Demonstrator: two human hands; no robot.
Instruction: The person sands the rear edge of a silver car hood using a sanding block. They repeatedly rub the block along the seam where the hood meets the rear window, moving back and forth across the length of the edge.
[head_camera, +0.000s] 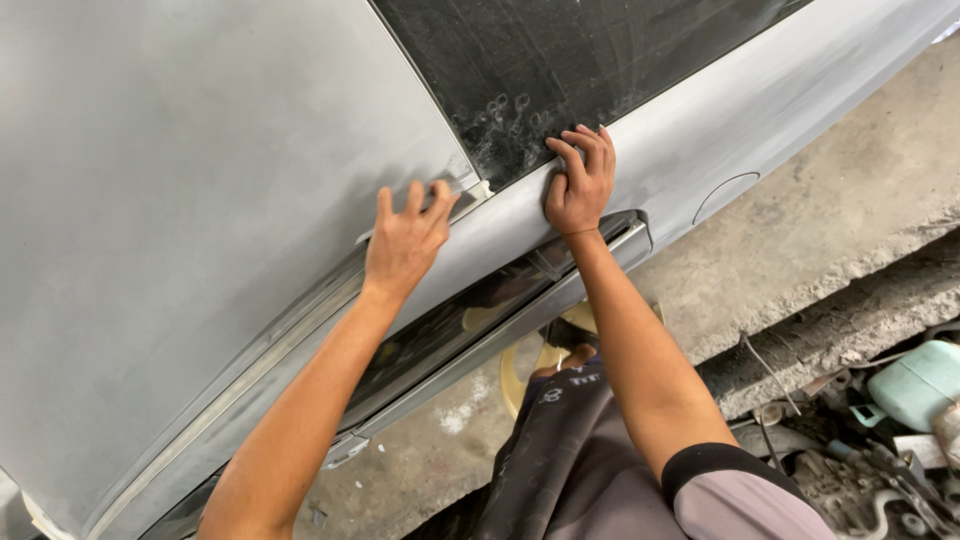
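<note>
Both forearms come up from the bottom of the shot, so that's what's closest. On the left side, the left hand (405, 243) is spread open, fingers splayed, palm flat against the grey sanded car body panel (200, 200), fingertips right at the lower corner of the window trim (470, 190). It's not gripping anything, just pressing on the surface.

Moving right, the right hand (578, 180) is loosely curled, fingertips hooked over the bottom edge of the dusty dark window glass (560, 60), heel of the hand resting on the primed panel just below it. Also holding nothing as far as I can see.

The panel seam and trim run diagonally, low on the left and rising to the right, and both hands sit along that line, the right one higher and further along it, the left one just short of the glass corner. Under the right wrist there's a gap with a chrome strip (520, 310). Far right: the fuel flap outline (727, 195), concrete floor (800, 250), and a heap of scrap parts (880, 440).
</note>
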